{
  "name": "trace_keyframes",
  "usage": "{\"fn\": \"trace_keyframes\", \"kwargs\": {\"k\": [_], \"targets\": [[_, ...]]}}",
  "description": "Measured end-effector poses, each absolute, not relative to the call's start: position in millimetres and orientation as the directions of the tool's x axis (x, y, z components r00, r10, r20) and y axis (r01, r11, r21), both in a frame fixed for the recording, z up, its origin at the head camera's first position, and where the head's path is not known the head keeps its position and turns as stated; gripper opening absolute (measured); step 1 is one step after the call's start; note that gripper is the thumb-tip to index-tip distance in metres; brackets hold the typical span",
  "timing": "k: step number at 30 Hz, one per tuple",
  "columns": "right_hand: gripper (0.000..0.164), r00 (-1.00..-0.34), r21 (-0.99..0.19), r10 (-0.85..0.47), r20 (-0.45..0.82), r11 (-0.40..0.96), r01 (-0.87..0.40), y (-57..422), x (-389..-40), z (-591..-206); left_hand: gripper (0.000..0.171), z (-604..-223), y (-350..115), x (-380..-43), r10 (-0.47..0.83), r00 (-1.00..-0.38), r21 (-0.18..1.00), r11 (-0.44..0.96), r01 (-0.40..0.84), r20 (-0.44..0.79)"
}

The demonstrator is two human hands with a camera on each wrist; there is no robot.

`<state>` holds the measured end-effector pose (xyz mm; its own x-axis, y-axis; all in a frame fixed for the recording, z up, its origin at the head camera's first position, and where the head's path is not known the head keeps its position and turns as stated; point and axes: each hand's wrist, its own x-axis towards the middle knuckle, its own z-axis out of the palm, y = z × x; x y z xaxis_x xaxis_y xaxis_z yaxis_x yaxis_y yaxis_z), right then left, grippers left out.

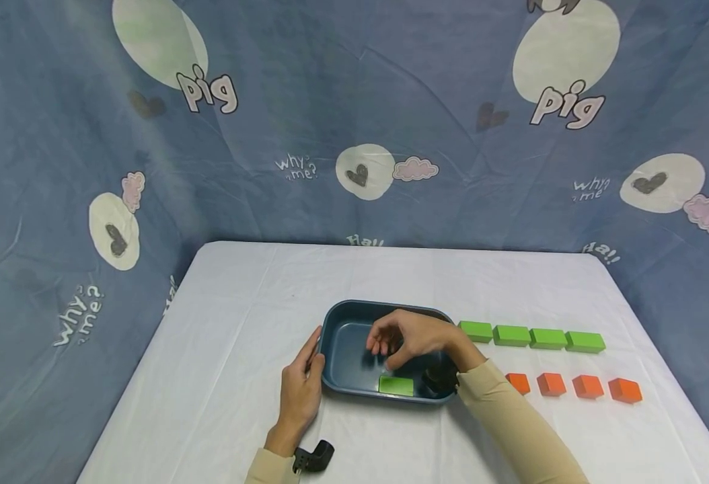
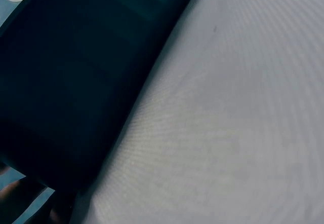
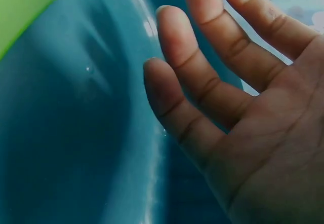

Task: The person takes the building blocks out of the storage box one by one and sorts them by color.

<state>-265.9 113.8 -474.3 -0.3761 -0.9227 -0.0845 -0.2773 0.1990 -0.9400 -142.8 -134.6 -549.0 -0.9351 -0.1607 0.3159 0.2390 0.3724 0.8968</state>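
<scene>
A dark blue rectangular tray (image 1: 354, 339) sits on the white table. My left hand (image 1: 300, 393) rests along its left outer wall with fingers extended and thumb beside the near left corner; in the left wrist view its fingers (image 2: 20, 196) show dimly by the tray's corner. Inside the tray, a green block (image 1: 395, 385) lies against the near wall. Over the tray's interior hovers my right hand (image 1: 418, 334), fingers loosely bent and apart, holding nothing. The right wrist view shows its bare palm and spread fingers (image 3: 212, 89), with the green block (image 3: 23, 6) at the upper left.
Right of the tray, several green blocks (image 1: 547, 338) stand in a row, the leftmost near my right wrist. Closer to me is a row of several orange blocks (image 1: 587, 386), one partly covered by my right sleeve (image 1: 514, 423). A blue printed cloth (image 1: 306, 215) hangs behind the table.
</scene>
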Motion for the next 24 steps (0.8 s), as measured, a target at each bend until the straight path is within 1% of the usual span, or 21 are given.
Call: {"fn": "trace_keyframes", "kwargs": {"k": [5,10,13,18,24], "targets": [[0.039,-0.349,-0.933,-0.927,-0.138,0.24,-0.269,111.6,-263.5,-475.8,0.045,-549.3,-134.8,-143.6,-0.166,-0.938,0.901,0.37,0.227,0.305],[0.047,-0.294,-0.931,-0.931,-0.219,0.289,-0.223,108.1,-259.4,-479.9,0.044,-549.6,-134.9,-143.6,-0.164,-0.937,0.9,0.37,0.231,0.308],[0.051,-0.278,-0.913,-0.921,-0.274,0.34,-0.227,106.2,-257.1,-482.8,0.044,-549.6,-134.5,-143.7,-0.159,-0.934,0.896,0.371,0.245,0.321],[0.053,-0.298,-0.86,-0.893,-0.338,0.421,-0.287,101.4,-252.4,-484.0,0.044,-548.3,-134.3,-142.5,-0.151,-0.933,0.896,0.364,0.255,0.327],[0.054,-0.322,-0.83,-0.869,-0.375,0.47,-0.299,98.0,-248.5,-483.4,0.044,-547.5,-134.1,-142.3,-0.148,-0.937,0.899,0.363,0.246,0.316]]}}
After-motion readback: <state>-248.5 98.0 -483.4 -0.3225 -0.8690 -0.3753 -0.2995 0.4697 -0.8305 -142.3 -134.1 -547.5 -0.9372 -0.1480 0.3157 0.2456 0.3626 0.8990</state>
